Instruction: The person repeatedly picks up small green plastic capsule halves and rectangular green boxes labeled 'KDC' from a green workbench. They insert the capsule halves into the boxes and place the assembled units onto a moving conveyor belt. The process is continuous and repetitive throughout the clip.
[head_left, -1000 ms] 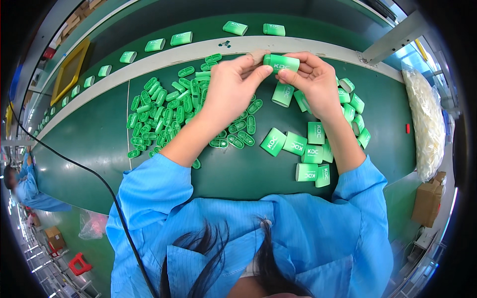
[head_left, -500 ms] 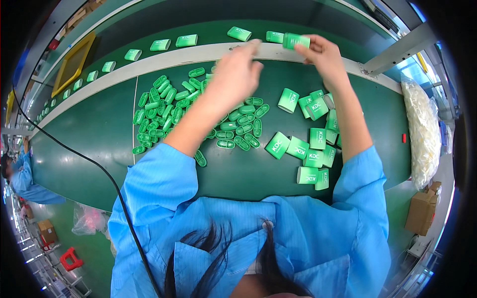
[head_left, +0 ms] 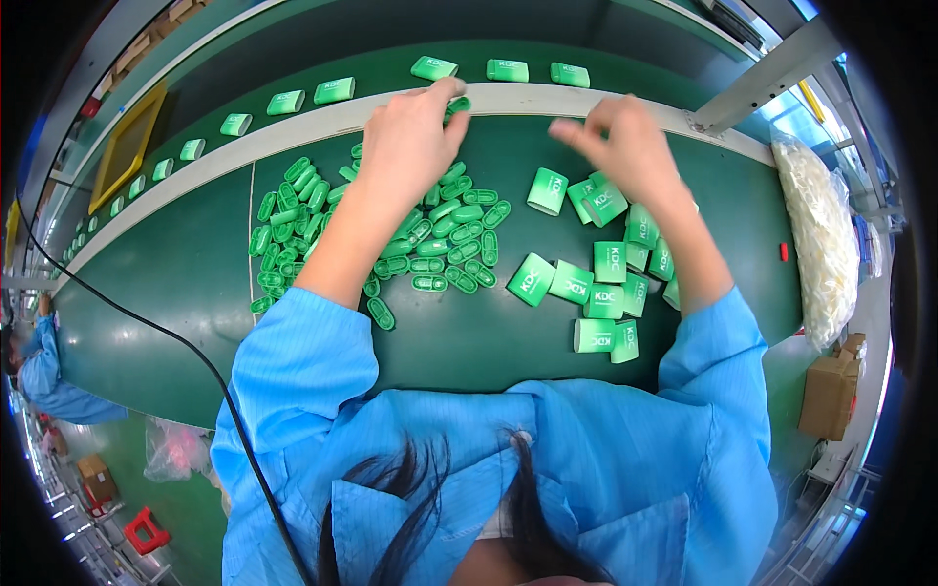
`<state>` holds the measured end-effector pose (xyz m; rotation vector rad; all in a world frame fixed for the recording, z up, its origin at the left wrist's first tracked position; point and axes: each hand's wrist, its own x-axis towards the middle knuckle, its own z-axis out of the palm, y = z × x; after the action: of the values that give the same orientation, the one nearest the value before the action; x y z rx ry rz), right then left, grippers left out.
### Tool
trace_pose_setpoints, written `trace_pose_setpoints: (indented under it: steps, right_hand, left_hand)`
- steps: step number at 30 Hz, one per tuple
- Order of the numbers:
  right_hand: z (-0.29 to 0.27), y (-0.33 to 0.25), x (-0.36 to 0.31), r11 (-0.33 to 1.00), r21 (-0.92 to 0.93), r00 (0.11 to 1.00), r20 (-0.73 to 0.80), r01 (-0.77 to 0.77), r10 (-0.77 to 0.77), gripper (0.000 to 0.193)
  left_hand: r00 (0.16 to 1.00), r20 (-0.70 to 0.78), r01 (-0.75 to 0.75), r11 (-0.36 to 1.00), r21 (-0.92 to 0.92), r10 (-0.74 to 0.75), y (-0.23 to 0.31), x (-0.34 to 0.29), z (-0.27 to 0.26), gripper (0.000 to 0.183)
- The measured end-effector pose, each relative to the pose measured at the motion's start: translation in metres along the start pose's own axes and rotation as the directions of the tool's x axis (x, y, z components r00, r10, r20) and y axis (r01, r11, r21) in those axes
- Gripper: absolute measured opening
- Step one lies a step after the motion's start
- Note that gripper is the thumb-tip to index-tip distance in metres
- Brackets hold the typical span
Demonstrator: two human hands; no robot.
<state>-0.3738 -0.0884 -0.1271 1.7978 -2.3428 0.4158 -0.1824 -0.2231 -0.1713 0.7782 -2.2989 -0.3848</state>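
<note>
My left hand (head_left: 410,137) is over the far side of the green table. Its thumb and forefinger pinch a small green oval cap (head_left: 457,106) beside the white rail. Beneath and around that forearm lies a loose pile of green oval caps (head_left: 425,234), many with their hollow side up. My right hand (head_left: 630,151), partly blurred, hovers just short of the rail with thumb and fingers apart and nothing in them. Nearest to it are flat green-and-white cases (head_left: 604,203), scattered and partly overlapping. Another green case (head_left: 570,74) rests on the belt beyond the rail.
A curved white rail (head_left: 332,127) separates the table from the belt, where more cases stand in a row. A yellow frame (head_left: 127,146) is at the far left. A bag of pale pieces (head_left: 816,244) lies right. A black cable (head_left: 176,337) crosses at left.
My right hand has let go of a case on the belt and drawn back. The left hand has shifted left and now holds a cap. Cases on the belt have moved left.
</note>
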Motion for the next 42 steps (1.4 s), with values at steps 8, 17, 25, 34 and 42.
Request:
trace_pose_setpoints:
  steps: [8, 17, 25, 34, 42]
  right_hand:
    - [0.02, -0.037, -0.036, 0.963, 0.245, 0.994, -0.007, 0.109, -0.111, 0.03]
    - [0.018, -0.029, -0.026, 0.701, 0.71, 0.987, -0.154, 0.074, 0.052, 0.029]
    - [0.015, -0.03, -0.029, 0.638, 0.765, 0.982, -0.173, 0.084, 0.077, 0.027]
    - [0.005, -0.016, -0.021, 0.182, 0.956, 0.968, 0.207, -0.231, 0.142, 0.03]
    - [0.02, -0.022, -0.027, 0.097, 0.957, 0.958, 0.262, -0.273, 0.116, 0.031]
  left_hand:
    - [0.965, 0.26, 0.114, 0.86, -0.498, 0.023, 0.024, -0.009, 0.004, 0.021]
    - [0.904, 0.426, 0.407, 0.347, -0.845, -0.023, 0.02, -0.013, 0.006, 0.025]
    - [0.923, 0.379, 0.371, 0.41, -0.833, -0.067, 0.03, -0.015, 0.011, 0.029]
    - [0.962, 0.253, 0.27, 0.494, -0.827, -0.103, 0.026, -0.013, 0.017, 0.031]
    - [0.966, 0.23, 0.257, 0.398, -0.88, -0.116, 0.041, -0.026, 0.03, 0.029]
